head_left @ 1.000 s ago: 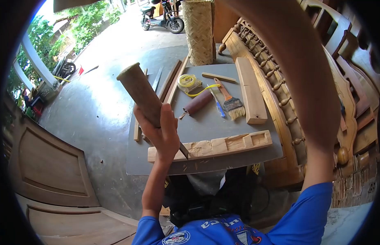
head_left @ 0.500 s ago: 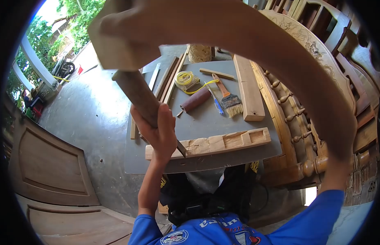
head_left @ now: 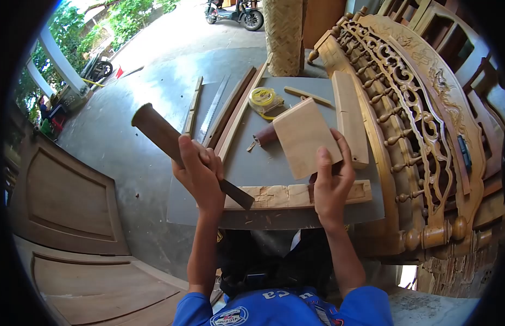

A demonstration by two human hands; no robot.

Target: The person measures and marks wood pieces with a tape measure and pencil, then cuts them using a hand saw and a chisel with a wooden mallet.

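My left hand [head_left: 200, 176] is closed round a wood chisel [head_left: 159, 130], its thick handle leaning up to the left. The steel blade slants down to the right, its tip over the front of a notched wooden piece [head_left: 274, 195]. My right hand [head_left: 335, 187] grips a wooden mallet [head_left: 307, 136] above the right part of that piece; the pale block head faces me and most of the handle is hidden. Rough chopped recesses show along the top of the notched piece, and the right-hand recess is partly covered by my hand.
On the grey table [head_left: 263, 220] lie a tape measure [head_left: 263, 100], a handsaw [head_left: 213, 108], several wood strips [head_left: 231, 108] and a thick beam [head_left: 350, 119]. A carved wooden frame [head_left: 399, 125] stands at the right. Panelled doors [head_left: 68, 195] lie at the left.
My right hand has brought the mallet down from above the chisel handle to the right, over the notched piece. The chisel leans more to the left, and the view has tilted up.
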